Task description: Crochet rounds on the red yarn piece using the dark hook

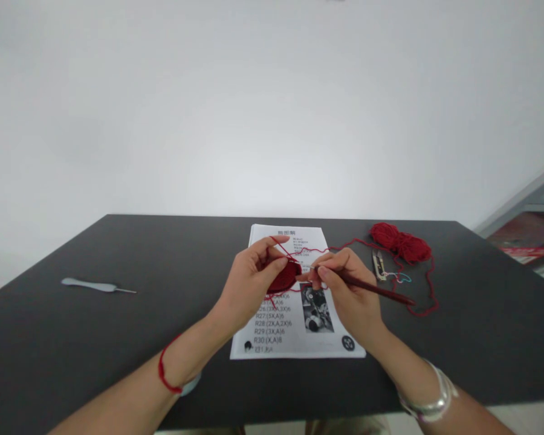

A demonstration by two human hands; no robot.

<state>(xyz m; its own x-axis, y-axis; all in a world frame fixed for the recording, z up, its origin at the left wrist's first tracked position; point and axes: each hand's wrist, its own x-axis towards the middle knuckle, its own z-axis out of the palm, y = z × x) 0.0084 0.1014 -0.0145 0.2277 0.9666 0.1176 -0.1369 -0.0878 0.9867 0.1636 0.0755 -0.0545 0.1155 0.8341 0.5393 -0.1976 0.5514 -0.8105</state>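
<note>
Between thumb and fingers, my left hand [251, 275] grips a red crochet piece [284, 278], with a strand of red yarn running over its raised index finger. My right hand [351, 287] is closed around a crochet hook with a dark reddish-brown handle [376, 289], held like a pen. The hook's tip points left toward the crochet piece's edge; whether it sits in a stitch is too small to tell. Both hands are above a printed pattern sheet [299, 347] with text rows and a dark photo.
A red yarn skein [401, 243] lies at the back right, its strand trailing leftward to the hands. Beside it are a small metallic item [379, 266] and a light blue loop [403, 278]. A grey-handled crochet hook [90, 284] rests at left on the black table [172, 248].
</note>
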